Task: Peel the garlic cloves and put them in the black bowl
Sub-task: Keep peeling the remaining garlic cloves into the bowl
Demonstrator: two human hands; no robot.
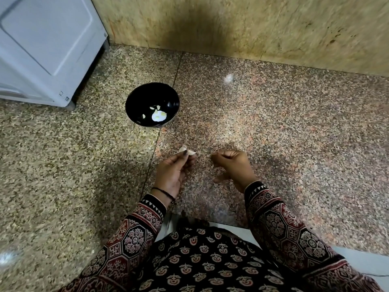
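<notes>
A black bowl (152,105) stands on the speckled granite counter, holding a few peeled garlic cloves (155,107) and a white piece of skin (159,116). Nearer to me, my left hand (174,171) pinches a small cluster of unpeeled garlic cloves (186,151) between thumb and fingertips. Just to its right, my right hand (230,167) has its fingers curled and pinches a thin strip of papery skin (211,154) at the fingertips. The two hands are a short gap apart, below and right of the bowl.
A white appliance (46,45) fills the back left corner. A beige stone wall (242,24) runs along the back of the counter. The counter's front edge lies just before my patterned sleeves.
</notes>
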